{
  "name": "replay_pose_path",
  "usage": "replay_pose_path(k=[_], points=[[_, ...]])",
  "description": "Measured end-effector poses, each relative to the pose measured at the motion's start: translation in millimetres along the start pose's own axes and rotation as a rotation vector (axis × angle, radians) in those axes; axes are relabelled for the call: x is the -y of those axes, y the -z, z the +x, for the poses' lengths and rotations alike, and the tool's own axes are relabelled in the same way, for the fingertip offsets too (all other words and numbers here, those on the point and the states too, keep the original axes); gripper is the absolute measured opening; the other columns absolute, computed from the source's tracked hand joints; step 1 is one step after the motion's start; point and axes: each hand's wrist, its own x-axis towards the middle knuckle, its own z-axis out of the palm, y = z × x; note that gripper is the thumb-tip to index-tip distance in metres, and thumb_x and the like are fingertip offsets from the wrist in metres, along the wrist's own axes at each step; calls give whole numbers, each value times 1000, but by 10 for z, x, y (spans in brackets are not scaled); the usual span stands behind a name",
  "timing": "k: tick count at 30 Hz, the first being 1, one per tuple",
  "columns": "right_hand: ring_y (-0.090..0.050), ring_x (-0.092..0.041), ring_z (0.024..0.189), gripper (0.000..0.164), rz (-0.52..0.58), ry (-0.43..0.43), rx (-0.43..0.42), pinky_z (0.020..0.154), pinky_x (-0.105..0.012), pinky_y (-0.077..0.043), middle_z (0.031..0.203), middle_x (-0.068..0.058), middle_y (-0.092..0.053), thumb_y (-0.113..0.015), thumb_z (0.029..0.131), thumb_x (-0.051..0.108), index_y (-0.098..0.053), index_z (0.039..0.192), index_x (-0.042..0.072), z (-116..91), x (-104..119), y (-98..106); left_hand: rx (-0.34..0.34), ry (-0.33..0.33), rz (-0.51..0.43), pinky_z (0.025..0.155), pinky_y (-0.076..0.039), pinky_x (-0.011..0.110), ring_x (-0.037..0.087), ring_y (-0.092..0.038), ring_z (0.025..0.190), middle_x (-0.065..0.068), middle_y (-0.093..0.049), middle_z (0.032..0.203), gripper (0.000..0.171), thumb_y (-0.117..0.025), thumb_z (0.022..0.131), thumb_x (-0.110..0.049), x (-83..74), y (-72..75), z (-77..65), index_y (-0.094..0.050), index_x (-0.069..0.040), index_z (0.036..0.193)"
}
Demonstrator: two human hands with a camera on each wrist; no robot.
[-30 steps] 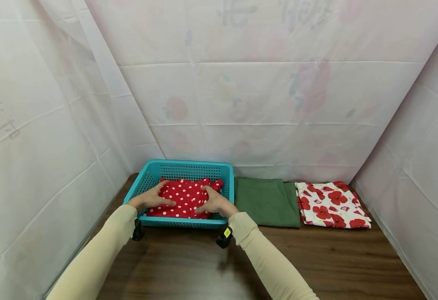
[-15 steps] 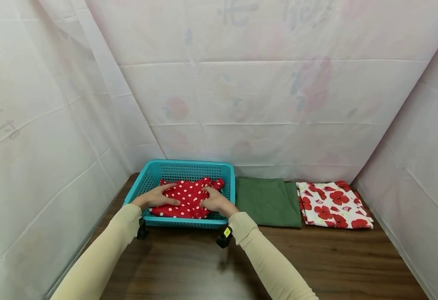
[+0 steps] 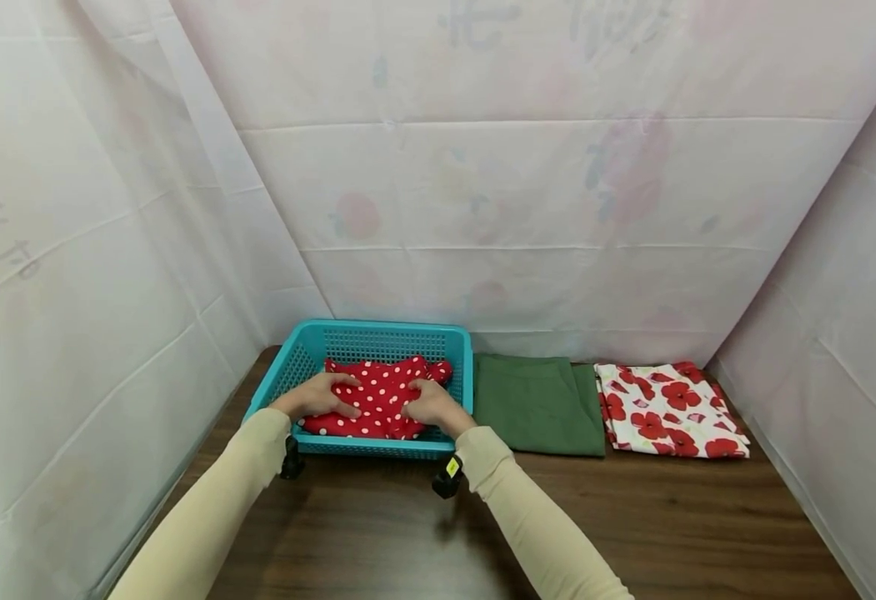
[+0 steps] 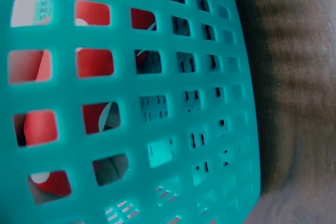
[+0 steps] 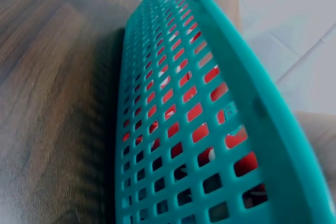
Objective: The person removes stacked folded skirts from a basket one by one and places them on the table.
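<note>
Inside a turquoise perforated basket (image 3: 385, 327) lies a red cloth (image 3: 387, 392) with white polka dots, bunched into a rough rectangle. My left hand (image 3: 319, 395) rests on its left side with the fingers spread and the thumb toward me. On the right side, my right hand (image 3: 432, 405) touches the fabric, thumb and fingers apart. Basket wall (image 4: 122, 69) fills most of the left wrist view, with red fabric behind its holes. The right wrist view shows the basket's rim (image 5: 257, 98) from outside, both hands largely hidden behind it.
A folded green cloth (image 3: 523, 408) lies right beside the basket. Farther right is a folded white cloth with red flowers (image 3: 670, 414). All stand on a dark wooden table (image 3: 377, 533), with pale printed sheeting (image 3: 528, 192) hanging behind and at both sides.
My left hand has moved slightly right, and the left edge of the polka-dot cloth has shifted right with it. The right hand stays nearly in place; the whole head view drifts a little.
</note>
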Motion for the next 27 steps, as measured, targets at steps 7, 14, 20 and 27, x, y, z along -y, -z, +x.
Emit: replay_pose_path(k=[7,14,20,27], points=[[-54,-27,110,66,-65,2,-34,80,-39,-58,143,-16,-54,-73,89,10,-48,151,5,-3,0,-16,-43,-3,52,91,-58,50,45,-45,128,29,-48,142,76,-90,78,-20,49,-37,27,-54,0,143],[-56,-27,113,56,29,15,-116,80,-36,-60,145,-19,-54,-73,95,15,-55,146,0,-20,10,-22,-94,-19,97,74,-60,38,32,-62,97,29,-53,138,65,-86,84,-21,74,-32,47,-60,0,140],[-59,-25,108,52,-7,52,-184,77,-34,-61,138,-18,-59,-75,95,23,-61,139,0,-34,17,-23,-175,-28,28,63,-57,29,22,-63,63,27,-60,132,59,-85,85,-20,22,15,8,-63,-1,137],[-65,-16,70,43,-6,101,-214,65,-27,-58,122,-14,-66,-71,97,16,-64,138,3,-51,33,-17,-301,-61,-28,72,-63,35,37,-55,113,27,-54,138,58,-85,85,-24,-19,84,-103,-65,-3,136]])
